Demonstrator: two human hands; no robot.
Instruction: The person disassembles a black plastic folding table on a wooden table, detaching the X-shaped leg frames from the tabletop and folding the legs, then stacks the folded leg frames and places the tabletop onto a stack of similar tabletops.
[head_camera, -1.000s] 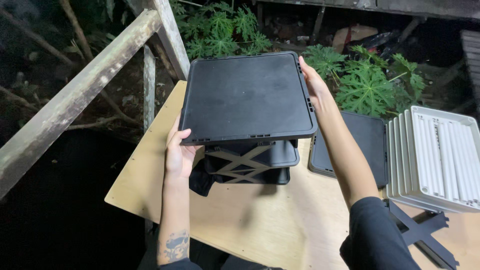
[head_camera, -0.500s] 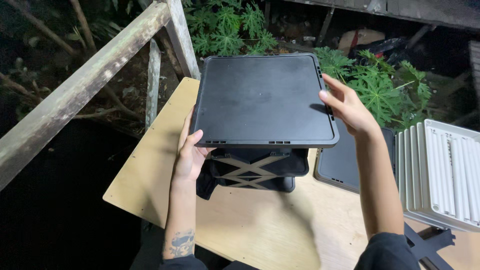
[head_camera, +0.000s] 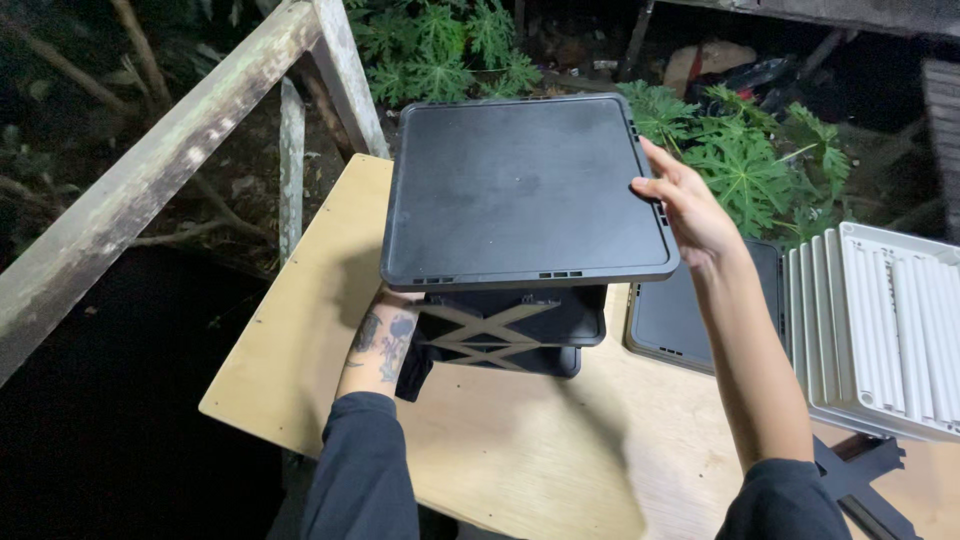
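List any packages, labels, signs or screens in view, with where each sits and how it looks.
None in view: no package, label, sign or screen.
Nearest in kind: a plain black square panel, unmarked, held up by the hands over the plywood table.

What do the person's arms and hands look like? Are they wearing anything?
Both hands are bare, no gloves. The left hand has dark tattoo drawings on its back and wrist. The right hand shows no markings. Dark long sleeves are pushed up both arms.
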